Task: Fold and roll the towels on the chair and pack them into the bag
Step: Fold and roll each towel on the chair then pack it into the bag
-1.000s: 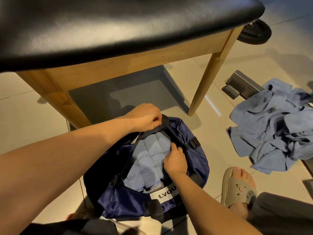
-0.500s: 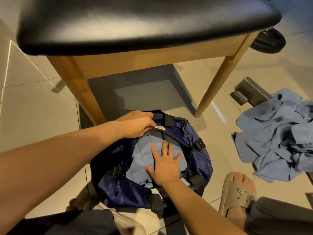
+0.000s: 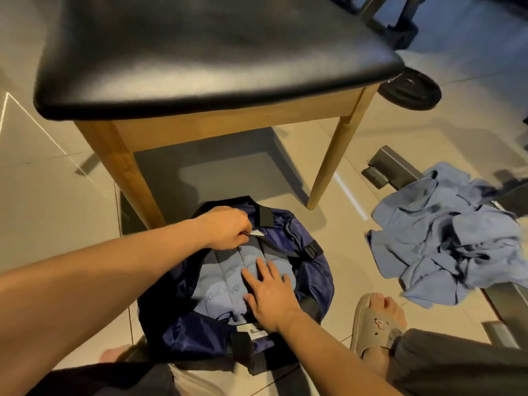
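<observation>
The left grip (image 3: 228, 230) is closed in a pinch on the silvery zipper pull (image 3: 255, 233) at the 12 o'clock end of the navy bag (image 3: 314, 270). The right grip (image 3: 271, 298) lies open, fingers straight and spread, pressing flat on the rolled towels (image 3: 223, 284) that fill the bag's mouth. The bag sits on the tiled floor (image 3: 51, 210), just in front of the chair (image 3: 200, 52), whose black seat looms at 12 o'clock. At 3 o'clock from the bag, and well apart from it, a loose heap of blue towels (image 3: 445, 238) lies crumpled on the floor, none of it folded.

From where I stand, the worry is the zipper. The rolls bulge up to the opening, so if the pull is drawn toward 6 o'clock while cloth rides high, the teeth could bite into a towel and jam. Lifting the pressing palm too soon would let the rolls spring up. Closing the bag now would, I judge, leave the heap unpacked.
</observation>
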